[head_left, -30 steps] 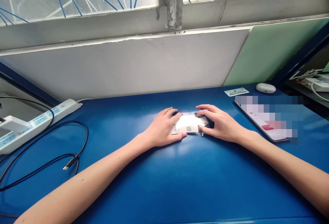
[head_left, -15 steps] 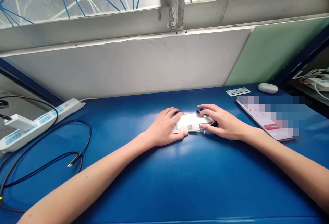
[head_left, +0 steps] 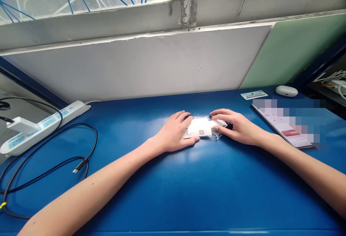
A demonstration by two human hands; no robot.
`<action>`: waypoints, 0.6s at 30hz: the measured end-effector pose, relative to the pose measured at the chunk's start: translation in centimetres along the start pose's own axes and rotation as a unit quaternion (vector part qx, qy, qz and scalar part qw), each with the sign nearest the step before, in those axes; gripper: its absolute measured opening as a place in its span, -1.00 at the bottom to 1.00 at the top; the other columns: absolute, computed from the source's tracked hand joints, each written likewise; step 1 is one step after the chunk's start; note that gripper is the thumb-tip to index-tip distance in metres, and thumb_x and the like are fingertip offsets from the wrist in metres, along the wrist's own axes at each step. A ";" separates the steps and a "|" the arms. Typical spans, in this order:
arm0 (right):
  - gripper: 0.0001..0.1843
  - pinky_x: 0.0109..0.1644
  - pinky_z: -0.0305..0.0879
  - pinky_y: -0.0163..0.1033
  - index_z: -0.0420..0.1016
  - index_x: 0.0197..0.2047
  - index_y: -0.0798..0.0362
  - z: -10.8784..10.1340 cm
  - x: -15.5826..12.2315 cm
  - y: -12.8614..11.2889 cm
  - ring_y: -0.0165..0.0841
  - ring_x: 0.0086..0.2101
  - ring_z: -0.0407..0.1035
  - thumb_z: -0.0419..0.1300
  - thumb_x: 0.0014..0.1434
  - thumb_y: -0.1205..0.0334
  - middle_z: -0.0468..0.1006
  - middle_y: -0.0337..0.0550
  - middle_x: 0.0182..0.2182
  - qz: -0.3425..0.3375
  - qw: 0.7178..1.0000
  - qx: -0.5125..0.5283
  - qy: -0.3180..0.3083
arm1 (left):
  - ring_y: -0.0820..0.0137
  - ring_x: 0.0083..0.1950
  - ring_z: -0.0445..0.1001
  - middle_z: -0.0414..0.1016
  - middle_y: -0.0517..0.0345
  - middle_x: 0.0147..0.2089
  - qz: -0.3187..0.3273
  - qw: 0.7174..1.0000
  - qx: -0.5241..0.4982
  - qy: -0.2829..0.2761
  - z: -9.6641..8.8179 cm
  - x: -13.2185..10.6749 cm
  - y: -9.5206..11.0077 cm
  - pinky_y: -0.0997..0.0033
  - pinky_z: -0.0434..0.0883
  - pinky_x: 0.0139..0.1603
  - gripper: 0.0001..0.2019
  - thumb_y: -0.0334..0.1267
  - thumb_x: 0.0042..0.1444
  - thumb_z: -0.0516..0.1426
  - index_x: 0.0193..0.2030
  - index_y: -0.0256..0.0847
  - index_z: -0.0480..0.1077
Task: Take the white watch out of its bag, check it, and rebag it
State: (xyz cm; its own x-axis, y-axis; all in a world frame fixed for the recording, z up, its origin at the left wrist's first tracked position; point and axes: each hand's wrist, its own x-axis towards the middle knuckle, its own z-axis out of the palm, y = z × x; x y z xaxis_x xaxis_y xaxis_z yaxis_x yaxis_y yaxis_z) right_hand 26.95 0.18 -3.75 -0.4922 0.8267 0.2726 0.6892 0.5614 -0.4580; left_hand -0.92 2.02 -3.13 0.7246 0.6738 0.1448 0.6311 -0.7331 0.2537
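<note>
A small clear plastic packet (head_left: pixel 198 127) with a white label and a printed square code lies flat on the blue table. My left hand (head_left: pixel 175 131) holds its left end down, fingers over the far side and thumb along the near edge. At the other end, my right hand (head_left: pixel 234 126) has its thumb and fingers bent around a whitish piece (head_left: pixel 219 123). Whether that piece is inside the packet or sticks out of it, I cannot tell. Crinkled clear plastic shows below the right thumb.
On the left sit a white power strip (head_left: pixel 58 118) with a plugged-in white adapter (head_left: pixel 24 127) and a looped black cable (head_left: pixel 93 135). To the right are a phone (head_left: pixel 281 126), a printed card (head_left: pixel 254 95) and a white rounded case (head_left: pixel 286 91). A pale wall panel (head_left: pixel 135 66) stands behind.
The view has shifted slightly, so the scene sits a little further right. Both hands stay at the packet, and the right thumb and fingers have shifted slightly on the whitish piece.
</note>
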 end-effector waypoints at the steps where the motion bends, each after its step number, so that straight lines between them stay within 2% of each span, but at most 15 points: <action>1: -0.65 0.12 0.43 0.04 0.54 0.00 0.02 -0.1 0.0 0.0 -0.07 0.07 0.45 0.12 0.32 0.00 0.53 0.09 0.10 -0.002 1.000 -0.001 -0.002 | -0.10 0.43 0.13 0.25 -0.25 0.36 -0.001 1.000 0.001 -0.001 -0.1 0.0 0.0 -0.11 0.17 0.39 -0.33 0.15 0.20 0.15 0.29 -0.30 0.25; 5: -0.67 0.12 0.43 0.02 0.53 -0.02 0.02 -0.5 0.0 0.2 -0.08 0.06 0.46 0.14 0.30 0.01 0.56 0.07 0.06 -0.004 1.000 -0.004 -0.004 | -0.10 0.43 0.13 0.26 -0.25 0.36 -0.002 1.000 -0.006 -0.004 -0.2 0.0 0.2 -0.12 0.17 0.39 -0.34 0.14 0.20 0.15 0.29 -0.29 0.26; 10: -0.60 0.15 0.41 0.05 0.49 0.05 0.00 -0.4 -0.1 -0.1 -0.05 0.10 0.42 0.19 0.26 -0.04 0.51 0.09 0.11 -0.019 1.000 -0.009 -0.007 | -0.11 0.43 0.13 0.27 -0.27 0.34 0.002 1.000 -0.010 0.006 -0.1 0.0 0.1 -0.13 0.19 0.38 -0.34 0.13 0.19 0.16 0.27 -0.29 0.26; 14: -0.65 0.13 0.42 0.10 0.48 0.06 -0.02 -0.1 0.0 0.1 -0.04 0.10 0.42 0.10 0.33 0.01 0.52 0.11 0.10 -0.012 1.000 0.011 -0.010 | -0.11 0.40 0.18 0.29 -0.26 0.33 0.005 1.000 -0.015 0.016 -0.1 0.0 0.0 -0.15 0.22 0.35 -0.37 0.12 0.18 0.18 0.25 -0.26 0.28; 18: -0.68 0.12 0.42 0.11 0.44 0.07 0.00 -0.2 0.1 0.6 -0.04 0.09 0.42 0.06 0.35 0.07 0.52 0.13 0.09 -0.015 1.000 0.007 -0.016 | -0.11 0.40 0.19 0.29 -0.31 0.33 0.010 1.000 -0.016 0.018 -0.2 0.0 0.1 -0.11 0.21 0.37 -0.39 0.10 0.19 0.18 0.22 -0.34 0.31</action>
State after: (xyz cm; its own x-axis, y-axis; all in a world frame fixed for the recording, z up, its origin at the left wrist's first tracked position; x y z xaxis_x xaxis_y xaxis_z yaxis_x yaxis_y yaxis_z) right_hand 27.43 0.62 -3.87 -0.5290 0.8082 0.2588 0.6665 0.5844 -0.4628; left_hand -0.92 1.93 -2.95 0.7264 0.6622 0.1841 0.6070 -0.7437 0.2800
